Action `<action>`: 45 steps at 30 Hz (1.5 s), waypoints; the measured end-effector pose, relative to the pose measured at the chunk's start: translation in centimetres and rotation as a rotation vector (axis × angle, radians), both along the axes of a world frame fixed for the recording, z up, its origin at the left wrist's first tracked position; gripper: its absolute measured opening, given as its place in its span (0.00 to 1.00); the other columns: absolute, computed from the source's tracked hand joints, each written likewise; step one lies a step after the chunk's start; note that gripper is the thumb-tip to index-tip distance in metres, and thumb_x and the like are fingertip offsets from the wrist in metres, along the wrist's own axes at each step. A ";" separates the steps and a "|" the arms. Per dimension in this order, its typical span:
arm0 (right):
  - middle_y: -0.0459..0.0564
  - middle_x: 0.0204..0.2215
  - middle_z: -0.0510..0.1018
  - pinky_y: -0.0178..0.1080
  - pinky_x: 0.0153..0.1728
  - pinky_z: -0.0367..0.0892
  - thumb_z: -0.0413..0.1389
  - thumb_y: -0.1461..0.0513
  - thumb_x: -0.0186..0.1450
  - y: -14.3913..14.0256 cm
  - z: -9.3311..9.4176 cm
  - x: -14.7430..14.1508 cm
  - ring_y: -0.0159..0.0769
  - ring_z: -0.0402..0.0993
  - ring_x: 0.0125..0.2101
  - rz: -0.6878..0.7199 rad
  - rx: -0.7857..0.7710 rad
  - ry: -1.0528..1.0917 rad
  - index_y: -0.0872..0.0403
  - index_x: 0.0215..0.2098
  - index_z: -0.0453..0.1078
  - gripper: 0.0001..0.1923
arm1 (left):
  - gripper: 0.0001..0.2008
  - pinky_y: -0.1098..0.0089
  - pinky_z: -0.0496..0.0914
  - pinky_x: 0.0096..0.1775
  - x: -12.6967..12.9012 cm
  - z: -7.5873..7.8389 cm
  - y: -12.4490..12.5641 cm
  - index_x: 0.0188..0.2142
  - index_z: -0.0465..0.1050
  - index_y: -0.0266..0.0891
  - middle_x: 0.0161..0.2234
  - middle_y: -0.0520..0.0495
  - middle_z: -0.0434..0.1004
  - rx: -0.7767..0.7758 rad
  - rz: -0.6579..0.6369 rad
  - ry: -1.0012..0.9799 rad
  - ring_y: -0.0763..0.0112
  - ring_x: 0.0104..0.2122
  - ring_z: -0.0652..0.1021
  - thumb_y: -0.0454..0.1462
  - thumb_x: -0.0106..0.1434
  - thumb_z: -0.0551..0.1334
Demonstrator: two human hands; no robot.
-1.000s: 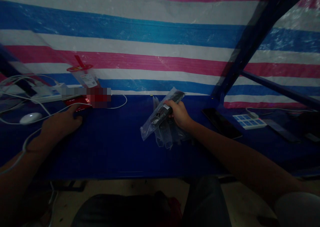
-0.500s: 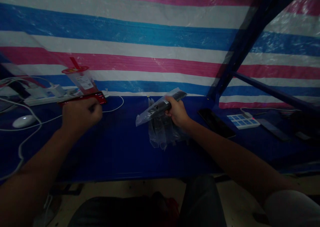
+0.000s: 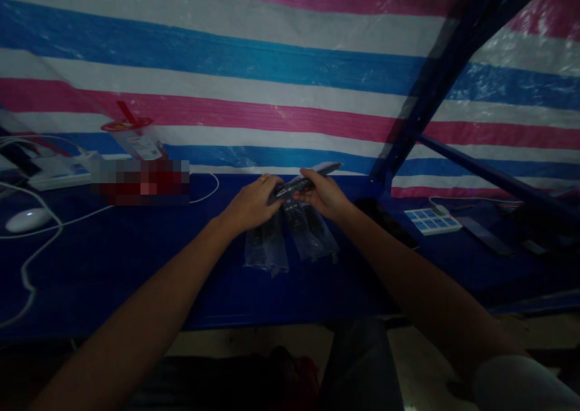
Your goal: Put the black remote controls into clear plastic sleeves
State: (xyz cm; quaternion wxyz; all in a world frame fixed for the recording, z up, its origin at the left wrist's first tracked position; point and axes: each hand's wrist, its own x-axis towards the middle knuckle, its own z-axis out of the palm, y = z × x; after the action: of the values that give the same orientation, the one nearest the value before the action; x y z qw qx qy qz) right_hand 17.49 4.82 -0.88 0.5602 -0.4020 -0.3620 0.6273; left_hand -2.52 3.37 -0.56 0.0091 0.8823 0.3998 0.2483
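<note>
On your table, plastic bags lie between the mouse and cup on your left and the phone on your right.

Looks like a makeshift stall or workspace: backed by striped sheeting, with a blue frame, table, power strip and cable.

Both hands hold a plastic-bagged dark object over other bags.
</note>
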 end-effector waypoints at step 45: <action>0.51 0.33 0.79 0.49 0.39 0.73 0.40 0.48 0.75 -2.3 12.0 -1.4 0.41 0.81 0.36 -0.110 0.367 -0.032 0.56 0.42 0.71 0.26 | 0.15 0.67 0.64 0.32 1.5 -0.9 -1.5 0.37 0.70 0.42 0.29 0.51 0.75 -0.140 0.272 -0.519 0.68 0.28 0.72 0.48 0.58 0.67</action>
State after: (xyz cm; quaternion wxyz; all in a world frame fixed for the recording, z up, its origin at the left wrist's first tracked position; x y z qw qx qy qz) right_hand 16.09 2.47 11.13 0.6517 -0.3225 -0.4566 0.5127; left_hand -1.03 1.83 -1.42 0.1383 0.7250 0.5148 0.4362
